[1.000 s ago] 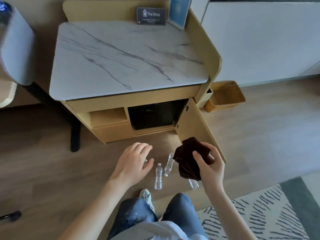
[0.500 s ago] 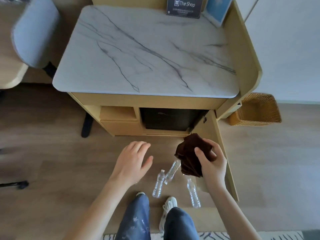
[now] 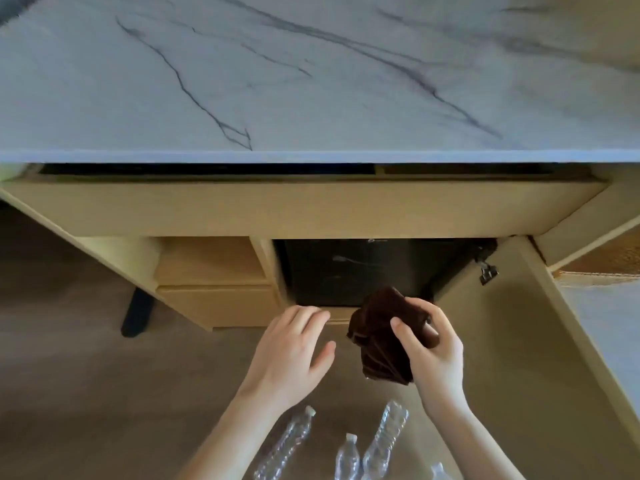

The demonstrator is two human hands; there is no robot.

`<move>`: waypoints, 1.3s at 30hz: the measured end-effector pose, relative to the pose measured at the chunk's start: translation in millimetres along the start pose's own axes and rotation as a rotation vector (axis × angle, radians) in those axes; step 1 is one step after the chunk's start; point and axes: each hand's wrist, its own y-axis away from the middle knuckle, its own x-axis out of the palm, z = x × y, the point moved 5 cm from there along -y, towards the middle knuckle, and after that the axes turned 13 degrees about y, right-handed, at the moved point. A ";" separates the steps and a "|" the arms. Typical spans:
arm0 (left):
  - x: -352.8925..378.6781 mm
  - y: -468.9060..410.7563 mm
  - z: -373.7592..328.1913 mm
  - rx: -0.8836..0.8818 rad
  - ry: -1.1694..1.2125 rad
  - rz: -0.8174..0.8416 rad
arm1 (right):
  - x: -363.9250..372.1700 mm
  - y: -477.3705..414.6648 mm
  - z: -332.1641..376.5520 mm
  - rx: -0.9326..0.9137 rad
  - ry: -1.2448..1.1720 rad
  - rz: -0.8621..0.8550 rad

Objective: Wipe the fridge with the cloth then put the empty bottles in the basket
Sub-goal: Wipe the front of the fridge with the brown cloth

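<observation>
1. Your right hand (image 3: 433, 355) is gripping the dark brown cloth (image 3: 377, 327). It's all bunched up, with your thumb on the near side and your fingers curled over the top.
2. The cloth sits low against the front of the black fridge (image 3: 346, 271). Can't tell if it's actually touching.
3. Your left hand (image 3: 287, 358) is loose with relaxed fingers, holding nothing, just left of the cloth.
4. The empty bottles (image 3: 386, 438) are lying on the floor (image 3: 104, 393) down by your forearms, four of them. One is half cut off by the frame.
5. The open cabinet door (image 3: 512, 341) is right of your right hand, and the wicker basket (image 3: 609, 265) is past it at the far right.
6. The marble surface (image 3: 311, 81) fills everything beyond your hands.
</observation>
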 end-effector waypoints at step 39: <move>114.3 -138.5 168.7 0.406 -0.370 -0.785 | 89.6 -170.6 -120.4 -0.847 -0.210 -0.510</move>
